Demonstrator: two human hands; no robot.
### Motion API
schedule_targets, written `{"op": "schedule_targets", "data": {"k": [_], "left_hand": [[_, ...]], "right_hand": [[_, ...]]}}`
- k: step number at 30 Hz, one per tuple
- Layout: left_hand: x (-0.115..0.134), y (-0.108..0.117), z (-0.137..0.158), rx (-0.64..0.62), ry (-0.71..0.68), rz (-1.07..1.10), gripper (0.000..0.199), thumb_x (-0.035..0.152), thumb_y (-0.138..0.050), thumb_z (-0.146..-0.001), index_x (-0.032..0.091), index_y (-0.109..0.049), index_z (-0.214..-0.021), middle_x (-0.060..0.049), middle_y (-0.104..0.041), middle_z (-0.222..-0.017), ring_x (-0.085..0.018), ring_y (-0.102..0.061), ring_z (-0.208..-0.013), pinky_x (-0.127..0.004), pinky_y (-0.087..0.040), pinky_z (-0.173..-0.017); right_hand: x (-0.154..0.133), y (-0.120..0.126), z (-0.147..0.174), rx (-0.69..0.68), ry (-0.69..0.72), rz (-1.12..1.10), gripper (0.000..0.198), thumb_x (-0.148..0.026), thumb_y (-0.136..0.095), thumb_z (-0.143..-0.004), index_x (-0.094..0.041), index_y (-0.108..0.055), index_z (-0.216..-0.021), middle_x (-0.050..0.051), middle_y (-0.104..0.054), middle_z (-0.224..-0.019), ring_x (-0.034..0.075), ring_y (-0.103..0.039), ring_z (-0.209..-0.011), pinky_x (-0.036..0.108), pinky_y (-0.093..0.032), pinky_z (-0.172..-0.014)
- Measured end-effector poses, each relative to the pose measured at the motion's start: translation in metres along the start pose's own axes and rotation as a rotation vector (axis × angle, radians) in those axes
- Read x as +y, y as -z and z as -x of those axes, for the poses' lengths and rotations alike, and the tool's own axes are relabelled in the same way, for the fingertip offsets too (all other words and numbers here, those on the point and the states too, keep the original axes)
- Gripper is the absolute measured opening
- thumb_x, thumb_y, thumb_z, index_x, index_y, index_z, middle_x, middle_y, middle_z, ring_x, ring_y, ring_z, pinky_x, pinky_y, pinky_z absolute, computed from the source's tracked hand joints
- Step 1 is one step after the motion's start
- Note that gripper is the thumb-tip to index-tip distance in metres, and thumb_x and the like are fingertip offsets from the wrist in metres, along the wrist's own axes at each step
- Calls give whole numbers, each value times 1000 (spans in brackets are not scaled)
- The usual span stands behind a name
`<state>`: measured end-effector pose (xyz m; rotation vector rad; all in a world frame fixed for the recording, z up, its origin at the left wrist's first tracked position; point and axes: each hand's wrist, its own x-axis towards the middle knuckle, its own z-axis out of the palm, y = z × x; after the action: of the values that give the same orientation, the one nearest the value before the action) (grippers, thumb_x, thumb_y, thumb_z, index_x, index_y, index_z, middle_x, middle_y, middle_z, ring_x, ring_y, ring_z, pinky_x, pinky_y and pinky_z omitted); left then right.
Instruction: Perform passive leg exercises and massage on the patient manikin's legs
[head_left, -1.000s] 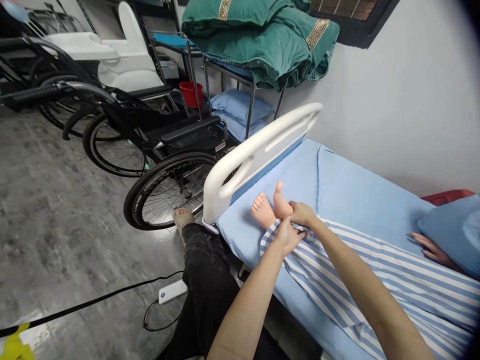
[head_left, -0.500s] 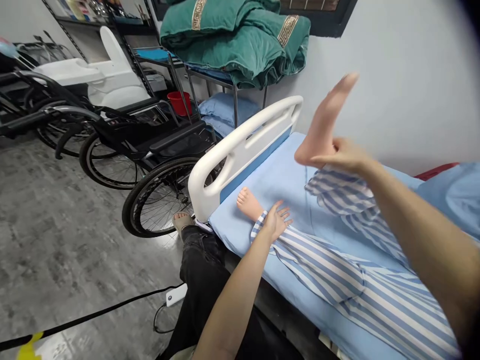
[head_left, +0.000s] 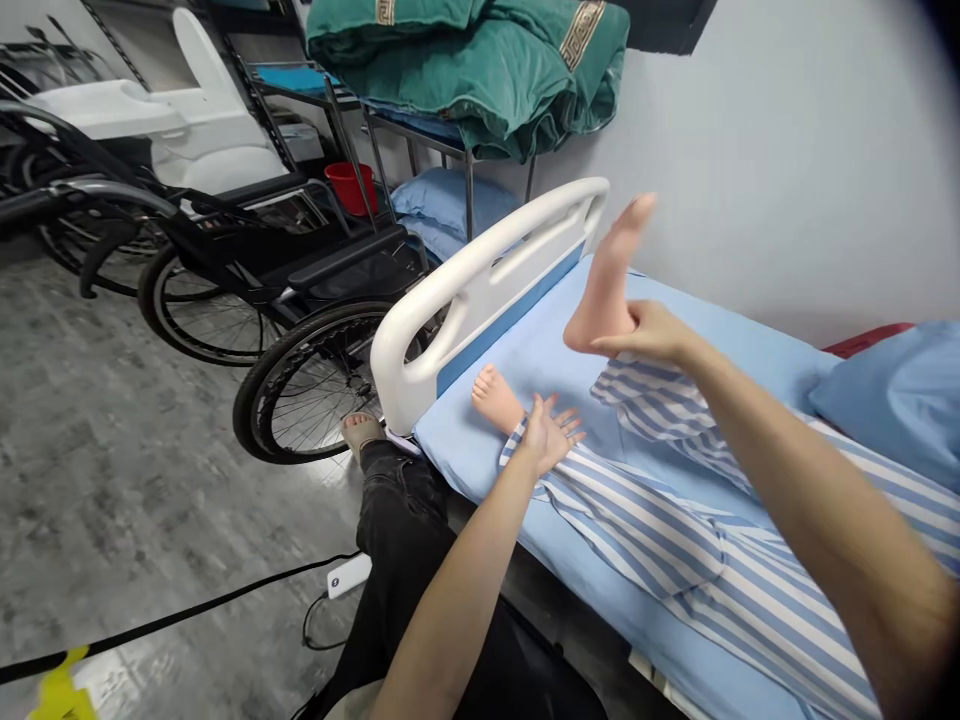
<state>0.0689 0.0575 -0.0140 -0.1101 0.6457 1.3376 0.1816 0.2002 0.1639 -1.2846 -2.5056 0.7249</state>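
Note:
A manikin's legs in blue-and-white striped trousers [head_left: 645, 515] lie along the bed. My right hand [head_left: 656, 332] is closed around the ankle of the far leg, holding its bare foot [head_left: 604, 285] above the mattress with the toes pointing up. The trouser cuff hangs just below that grip. Over the near leg's cuff rests my left hand [head_left: 553, 437], palm up and fingers spread, holding nothing. Just beyond it the near foot [head_left: 495, 398] lies on the light blue sheet [head_left: 559, 345].
A white footboard [head_left: 480, 265] closes the bed's end. Past it stand a black wheelchair [head_left: 322, 270] and a metal rack with green folded quilts [head_left: 480, 80]. On the floor lie a white power bank-like box [head_left: 349, 575] and a black cable. A blue pillow [head_left: 900, 400] is at the right.
My right hand has brought the raised foot lower and a little left, nearer the mattress. My left hand stays over the near cuff. The head view has shifted slightly.

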Motion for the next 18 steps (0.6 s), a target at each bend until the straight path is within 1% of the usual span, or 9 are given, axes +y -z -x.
{"op": "schedule_targets", "data": {"k": [2, 4, 6, 9, 11, 13, 15, 18], "left_hand": [[0, -1, 1, -4, 4, 27, 63, 73, -33, -86, 30, -49, -129, -14, -56, -118, -27, -58, -109, -48, -43, -100], [0, -2, 2, -23, -3, 52, 58, 71, -32, -88, 32, -51, -127, -12, -57, -118, -26, -59, -107, -50, -42, -102], [0, -1, 2, -52, -8, 65, 49, 63, -37, -91, 31, -54, -124, -11, -57, -118, -25, -59, -107, -50, -41, -103], [-3, 0, 1, -76, -4, 64, 32, 46, -49, -92, 25, -61, -113, -10, -59, -111, -22, -57, -106, -46, -42, -104], [-5, 1, -1, -69, -3, 77, 20, 34, -52, -90, 21, -63, -101, -8, -58, -99, -19, -57, -98, -44, -42, -105], [-7, 1, -2, -54, -6, 98, 12, 26, -52, -89, 21, -63, -90, -5, -56, -88, -17, -55, -88, -43, -42, -104], [-8, 0, -4, -45, -9, 115, 9, 23, -53, -87, 21, -62, -85, -4, -54, -85, -17, -54, -85, -43, -42, -103], [-9, 0, -5, -50, -8, 106, 6, 22, -56, -84, 22, -62, -84, -4, -56, -88, -17, -54, -89, -41, -42, -100]], "right_hand": [[3, -36, -5, -86, -23, 69, 64, -67, -75, -61, -16, -70, -100, 6, -72, -89, 31, -67, -90, 34, -53, -72], [9, -69, -9, -165, -62, 167, 63, -70, -73, -61, -17, -69, -96, 6, -71, -84, 29, -67, -85, 31, -48, -66], [18, -99, -11, -226, -77, 269, 60, -71, -68, -64, -19, -68, -94, 8, -71, -84, 29, -67, -82, 30, -44, -62], [32, -135, -12, -261, -66, 407, 57, -70, -64, -69, -20, -66, -96, 11, -72, -91, 30, -67, -85, 29, -38, -60], [39, -151, -12, -276, -52, 475, 52, -66, -62, -72, -20, -65, -96, 13, -72, -94, 31, -67, -86, 29, -36, -60], [45, -162, -12, -305, -45, 506, 48, -62, -61, -74, -20, -65, -96, 14, -72, -94, 31, -67, -86, 29, -35, -59], [48, -168, -13, -339, -43, 502, 46, -61, -59, -77, -20, -65, -96, 13, -73, -95, 30, -67, -86, 29, -34, -59], [50, -171, -14, -358, -57, 485, 48, -63, -55, -79, -20, -65, -99, 13, -73, -97, 29, -67, -85, 29, -35, -59]]}}
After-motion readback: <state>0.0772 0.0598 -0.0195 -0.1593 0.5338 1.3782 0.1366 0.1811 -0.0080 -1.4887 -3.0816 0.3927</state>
